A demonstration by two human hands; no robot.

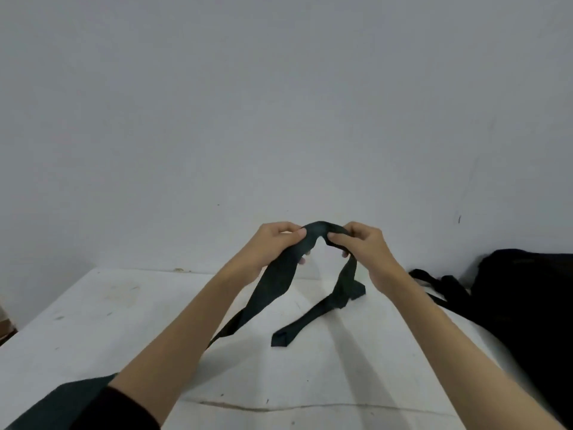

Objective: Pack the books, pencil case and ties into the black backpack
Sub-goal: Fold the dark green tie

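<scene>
A dark green tie [276, 280] arches between both hands above the white table [124, 321]. My left hand [276, 243] pinches it left of the arch, and the wide part runs down along my left forearm. My right hand [362, 243] pinches it on the right, and the narrow end hangs down to the table, its tip lying near the middle. The black backpack [527, 299] lies at the table's right edge, its straps [440, 283] spread toward the tie. No books or pencil case are in view.
A plain grey wall stands right behind the table. The table's left corner and far edge are visible. A brown object [4, 327] shows at the far left edge beyond the table.
</scene>
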